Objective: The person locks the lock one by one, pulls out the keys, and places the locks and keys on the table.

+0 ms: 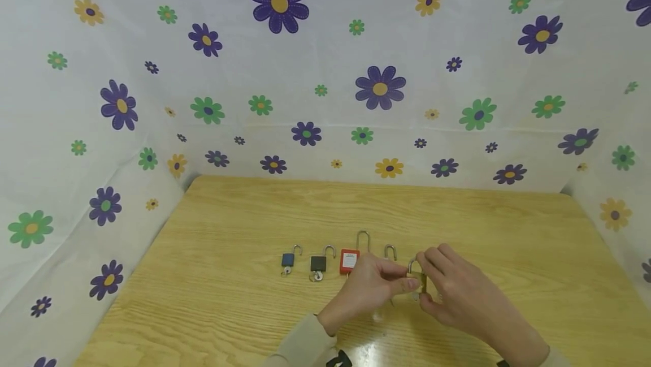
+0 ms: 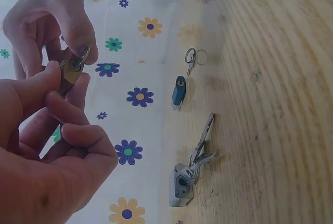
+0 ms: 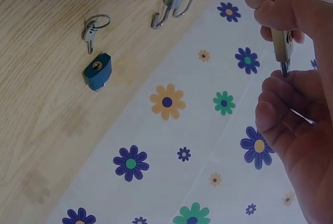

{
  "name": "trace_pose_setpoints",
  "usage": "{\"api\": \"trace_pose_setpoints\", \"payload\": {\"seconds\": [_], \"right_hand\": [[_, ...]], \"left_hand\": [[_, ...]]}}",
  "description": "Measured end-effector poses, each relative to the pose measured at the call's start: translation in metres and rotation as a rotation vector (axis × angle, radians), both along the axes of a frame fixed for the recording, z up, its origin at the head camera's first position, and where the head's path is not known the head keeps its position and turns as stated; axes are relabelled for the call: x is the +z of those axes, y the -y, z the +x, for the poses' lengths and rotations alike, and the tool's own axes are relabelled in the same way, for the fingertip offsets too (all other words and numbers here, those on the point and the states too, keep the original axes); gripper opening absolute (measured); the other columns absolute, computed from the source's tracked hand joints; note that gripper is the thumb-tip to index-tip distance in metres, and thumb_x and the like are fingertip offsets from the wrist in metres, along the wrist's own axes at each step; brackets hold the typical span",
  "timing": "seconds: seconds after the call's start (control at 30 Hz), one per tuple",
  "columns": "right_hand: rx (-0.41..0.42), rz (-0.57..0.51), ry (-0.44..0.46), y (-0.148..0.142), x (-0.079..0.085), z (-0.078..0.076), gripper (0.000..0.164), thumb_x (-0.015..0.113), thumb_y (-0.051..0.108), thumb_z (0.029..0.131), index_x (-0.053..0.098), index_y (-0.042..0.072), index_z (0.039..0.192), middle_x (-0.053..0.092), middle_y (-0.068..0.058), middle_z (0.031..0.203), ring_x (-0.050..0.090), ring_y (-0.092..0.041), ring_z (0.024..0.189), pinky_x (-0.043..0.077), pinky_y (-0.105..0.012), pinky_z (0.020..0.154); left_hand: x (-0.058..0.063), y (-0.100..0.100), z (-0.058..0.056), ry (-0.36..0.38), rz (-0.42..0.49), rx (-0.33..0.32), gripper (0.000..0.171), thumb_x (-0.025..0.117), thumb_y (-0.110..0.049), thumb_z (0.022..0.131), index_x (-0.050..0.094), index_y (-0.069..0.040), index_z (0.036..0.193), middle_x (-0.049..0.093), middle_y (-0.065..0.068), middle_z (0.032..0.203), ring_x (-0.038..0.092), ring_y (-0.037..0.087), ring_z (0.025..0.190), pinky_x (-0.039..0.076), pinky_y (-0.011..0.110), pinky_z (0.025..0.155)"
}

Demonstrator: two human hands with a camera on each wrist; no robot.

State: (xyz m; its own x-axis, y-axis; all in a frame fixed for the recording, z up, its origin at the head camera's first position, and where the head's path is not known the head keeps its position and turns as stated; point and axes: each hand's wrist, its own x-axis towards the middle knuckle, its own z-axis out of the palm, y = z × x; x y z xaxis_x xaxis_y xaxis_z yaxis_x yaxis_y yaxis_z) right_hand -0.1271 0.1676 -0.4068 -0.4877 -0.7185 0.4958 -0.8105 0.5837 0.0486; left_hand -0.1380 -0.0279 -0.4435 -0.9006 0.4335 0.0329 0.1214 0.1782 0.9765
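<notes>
Holding one brass padlock (image 3: 281, 46) — two hands (image 1: 367, 286) (image 1: 464, 294) — near one red padlock (image 1: 349, 262)

The place looks like a small screened-off booth set up around a desk (image 1: 229, 208) with a pale wood-grain top. White sheeting (image 1: 315, 56), printed with purple, green and orange flowers (image 1: 380, 89), rises behind it and along both sides, and padlocks (image 1: 318, 264) lie in a row. Whether this is within a home, lab or office cannot be told.
</notes>
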Motion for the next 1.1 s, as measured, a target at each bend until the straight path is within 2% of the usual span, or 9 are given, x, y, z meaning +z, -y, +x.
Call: {"api": "trace_pose_setpoints", "payload": {"seconds": [0.3, 0.53, 0.7, 1.1], "right_hand": [[0.004, 0.02, 0.016, -0.0002, -0.0019, -0.0009, 0.039, 0.074, 0.018, 0.063, 0.065, -0.002, 0.095, 0.06, -0.006, 0.09, 0.045, -0.018, 0.077, 0.049, -0.029, 0.061], [0.031, -0.006, -0.023, 0.0013, -0.0029, -0.0027, 0.038, 0.073, 0.017, 0.06, 0.065, -0.002, 0.092, 0.059, -0.006, 0.089, 0.045, -0.017, 0.075, 0.048, -0.029, 0.059], [0.024, 0.011, -0.01, 0.0016, -0.0031, -0.0033, 0.036, 0.073, 0.017, 0.061, 0.066, -0.001, 0.091, 0.059, -0.006, 0.088, 0.045, -0.017, 0.075, 0.048, -0.028, 0.059], [0.033, 0.015, 0.006, 0.0014, -0.0054, -0.003, 0.034, 0.073, 0.018, 0.061, 0.066, -0.001, 0.089, 0.058, -0.005, 0.087, 0.045, -0.016, 0.075, 0.049, -0.028, 0.059]], "left_hand": [[0.0005, 0.0002, 0.0012, 0.017, -0.02, 0.006, 0.018, 0.076, -0.021, 0.084, 0.081, -0.006, 0.092, 0.079, 0.009, 0.087, 0.068, 0.005, 0.073, 0.054, 0.019, 0.06], [0.0004, 0.0005, 0.0007, 0.012, -0.032, 0.016, 0.018, 0.077, -0.022, 0.084, 0.081, -0.006, 0.092, 0.079, 0.009, 0.086, 0.068, 0.005, 0.071, 0.054, 0.02, 0.059], [0.0006, 0.0008, 0.0006, 0.006, -0.026, 0.011, 0.019, 0.077, -0.021, 0.084, 0.08, -0.005, 0.093, 0.079, 0.01, 0.087, 0.068, 0.005, 0.071, 0.054, 0.019, 0.059], [0.0051, 0.0001, 0.0046, -0.012, -0.047, 0.017, 0.017, 0.077, -0.012, 0.084, 0.079, 0.002, 0.092, 0.078, 0.017, 0.089, 0.067, 0.003, 0.07, 0.054, 0.018, 0.059]]}}
